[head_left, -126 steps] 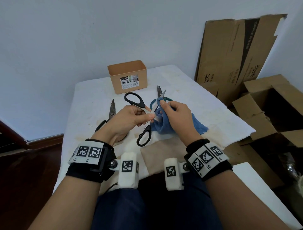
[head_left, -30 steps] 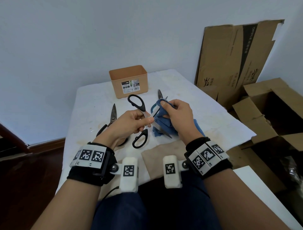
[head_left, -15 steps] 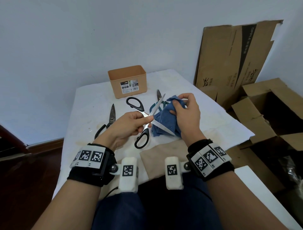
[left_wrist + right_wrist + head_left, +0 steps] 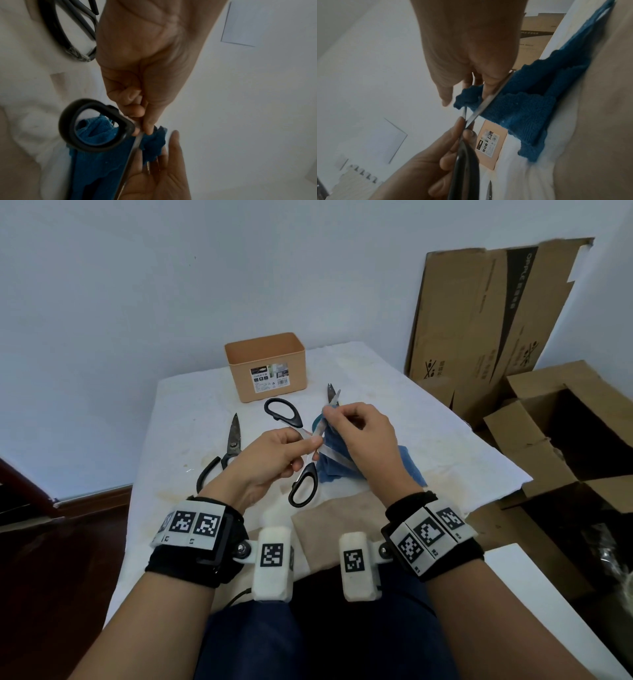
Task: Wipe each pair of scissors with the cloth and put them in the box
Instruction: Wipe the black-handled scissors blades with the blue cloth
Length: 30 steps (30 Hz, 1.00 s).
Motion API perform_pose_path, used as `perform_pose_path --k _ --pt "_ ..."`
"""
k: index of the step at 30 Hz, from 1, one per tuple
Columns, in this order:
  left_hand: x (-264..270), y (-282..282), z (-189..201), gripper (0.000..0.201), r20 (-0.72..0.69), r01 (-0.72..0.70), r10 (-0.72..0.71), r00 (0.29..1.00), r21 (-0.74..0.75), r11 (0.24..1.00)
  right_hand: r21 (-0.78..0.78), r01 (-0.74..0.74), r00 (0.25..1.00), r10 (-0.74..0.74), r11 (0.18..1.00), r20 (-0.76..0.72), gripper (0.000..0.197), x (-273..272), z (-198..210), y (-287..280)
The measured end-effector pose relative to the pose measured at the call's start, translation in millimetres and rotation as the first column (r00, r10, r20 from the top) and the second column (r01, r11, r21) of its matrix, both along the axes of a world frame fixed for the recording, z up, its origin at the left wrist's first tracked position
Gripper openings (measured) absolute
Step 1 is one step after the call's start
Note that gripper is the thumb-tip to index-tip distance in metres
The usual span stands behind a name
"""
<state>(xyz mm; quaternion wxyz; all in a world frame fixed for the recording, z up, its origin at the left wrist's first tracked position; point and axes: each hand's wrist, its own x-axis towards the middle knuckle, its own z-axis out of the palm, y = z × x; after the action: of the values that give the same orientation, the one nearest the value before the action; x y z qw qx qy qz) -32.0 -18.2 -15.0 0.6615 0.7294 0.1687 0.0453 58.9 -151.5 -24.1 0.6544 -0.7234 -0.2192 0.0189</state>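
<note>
**Inspector A:** While the black-handled steel scissors (image 4: 301,453) are held above the white-covered table (image 4: 428,433), what is each hand doing?

**Inspector B:** The left hand (image 4: 270,463) pinches the scissors at the pivot between thumb and curled fingers, with the blades spread apart. One black loop points far and left, the other hangs near, just above the cover. The right hand (image 4: 363,440) grips the blue terry cloth (image 4: 337,463) and pinches it round the upper blade close to the tip. The right wrist view shows the thumb (image 4: 445,93) on one side of that blade and cloth bunched at the fingers.

**Inspector A:** Position of the cloth?

**Inspector B:** Partly bunched in the right hand, the rest trailing down to the table on the right, under the wrist. The lower blade lies across it.

**Inspector A:** And the box?

**Inspector B:** The orange plastic rectangular box (image 4: 265,366) with a printed label stands at the far side of the table, well apart from both hands. I cannot tell what it holds.

**Inspector A:** Other scissors?

**Inspector B:** One pair of dark, worn metal shears with black handles (image 4: 222,457) lies on the left of the table, tips pointing far, partly behind the left hand. Another pair with teal handles (image 4: 330,397) lies behind the right hand; only its tips and a sliver of handle show.

**Inspector A:** Surroundings?

**Inspector B:** A flattened brown cardboard sheet (image 4: 486,326) leans on the wall at the right, and an open brown cardboard carton (image 4: 548,419) sits on the floor nearer.
</note>
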Motion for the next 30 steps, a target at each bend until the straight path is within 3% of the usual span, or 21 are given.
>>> perform_pose_path --k 4,11,15,20,30 --pt "-1.9 0.1 0.3 0.016 0.01 0.016 -0.017 1.0 0.036 0.999 0.037 -0.003 0.998 0.005 0.999 -0.068 0.017 -1.6 -0.3 -0.9" --pt "-1.3 1.4 -0.1 0.02 0.014 0.027 -0.029 0.999 0.108 0.994 0.089 -0.061 0.97 0.08 0.994 -0.227 0.043 -2.1 1.0 3.0" --pt "-2.9 -0.2 -0.8 0.016 0.051 0.042 -0.047 0.998 0.094 0.995 0.101 -0.05 0.971 0.072 0.994 -0.226 0.024 -1.9 1.7 1.3" --pt "-2.7 0.3 2.1 0.022 0.021 0.061 -0.064 0.998 0.147 0.987 0.084 -0.042 0.972 0.06 0.996 -0.226 0.032 0.8 1.5 -1.2" --pt "-4.8 2.2 -0.8 0.023 -0.02 0.09 -0.088 0.996 0.155 0.984 0.138 0.008 0.971 0.025 0.99 -0.237 0.024 6.0 -0.3 -5.9"
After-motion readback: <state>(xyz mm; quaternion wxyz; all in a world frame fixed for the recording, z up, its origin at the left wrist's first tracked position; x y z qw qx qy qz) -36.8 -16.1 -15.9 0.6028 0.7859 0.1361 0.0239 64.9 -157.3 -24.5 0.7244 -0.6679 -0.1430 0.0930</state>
